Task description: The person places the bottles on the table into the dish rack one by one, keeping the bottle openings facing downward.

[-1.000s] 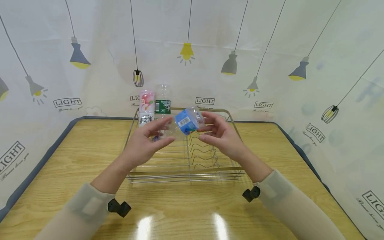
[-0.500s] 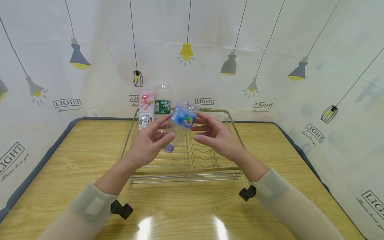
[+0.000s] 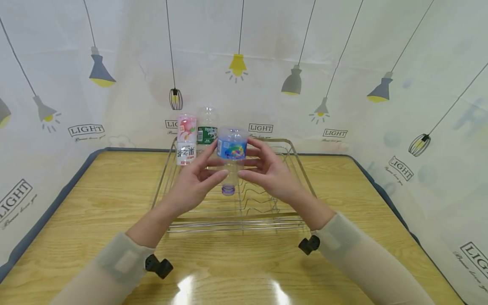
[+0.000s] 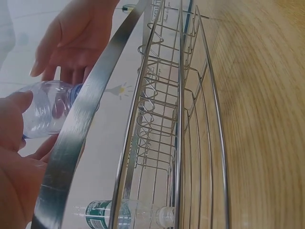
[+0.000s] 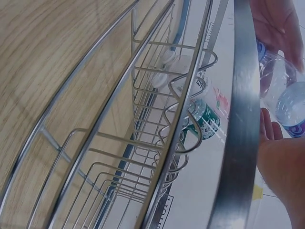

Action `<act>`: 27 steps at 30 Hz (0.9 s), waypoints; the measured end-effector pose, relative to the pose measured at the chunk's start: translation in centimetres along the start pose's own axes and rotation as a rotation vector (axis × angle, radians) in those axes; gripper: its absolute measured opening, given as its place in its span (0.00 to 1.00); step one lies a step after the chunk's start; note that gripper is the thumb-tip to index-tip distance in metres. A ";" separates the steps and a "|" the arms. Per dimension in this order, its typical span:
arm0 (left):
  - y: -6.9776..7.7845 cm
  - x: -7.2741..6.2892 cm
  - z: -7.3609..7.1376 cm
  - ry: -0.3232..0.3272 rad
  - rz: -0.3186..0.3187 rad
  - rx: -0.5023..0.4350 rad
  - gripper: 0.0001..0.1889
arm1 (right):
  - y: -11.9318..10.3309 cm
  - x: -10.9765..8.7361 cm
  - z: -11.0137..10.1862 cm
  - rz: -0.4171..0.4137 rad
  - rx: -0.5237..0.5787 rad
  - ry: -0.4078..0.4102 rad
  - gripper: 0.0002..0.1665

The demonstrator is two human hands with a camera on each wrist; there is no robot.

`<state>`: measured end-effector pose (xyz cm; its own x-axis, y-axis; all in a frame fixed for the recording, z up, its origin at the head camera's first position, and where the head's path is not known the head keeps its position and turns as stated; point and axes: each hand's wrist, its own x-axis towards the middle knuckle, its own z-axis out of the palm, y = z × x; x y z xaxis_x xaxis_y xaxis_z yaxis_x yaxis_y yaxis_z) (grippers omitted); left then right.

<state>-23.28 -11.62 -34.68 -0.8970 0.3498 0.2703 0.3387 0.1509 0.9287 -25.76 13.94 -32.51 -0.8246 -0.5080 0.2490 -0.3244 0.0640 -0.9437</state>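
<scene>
A clear plastic bottle (image 3: 232, 148) with a blue label is held upside down over the wire rack, its purple cap (image 3: 228, 190) pointing down. My left hand (image 3: 194, 182) grips it from the left, fingertips at the label's edge and thumb beside the neck. From the other side my right hand (image 3: 268, 171) holds it, fingers bent behind the bottle. In the left wrist view the bottle (image 4: 45, 107) lies between both hands. The right wrist view shows part of the bottle (image 5: 276, 81) beyond the rack's rim.
The metal wire dish rack (image 3: 236, 220) stands on the wooden table (image 3: 114, 190). At its back left, a pink-and-white peach drink bottle (image 3: 186, 140) and a green-labelled clear bottle (image 3: 207, 134) stand upside down. A lamp-patterned sheet (image 3: 267, 42) encloses the table.
The blue-labelled bottle has turned from lying tilted to upright with its cap down. Both hands have shifted inward, closer together, around it. The other bottles and the rack have stayed put.
</scene>
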 end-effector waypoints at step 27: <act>-0.3 -0.3 -0.2 0.007 -0.021 -0.035 0.41 | 0.3 0.2 0.7 0.035 0.009 0.016 0.46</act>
<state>-23.22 -11.96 -35.01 -0.9058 0.3407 0.2519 0.3095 0.1259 0.9425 -25.72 13.26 -32.85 -0.8427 -0.4919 0.2188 -0.2908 0.0738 -0.9539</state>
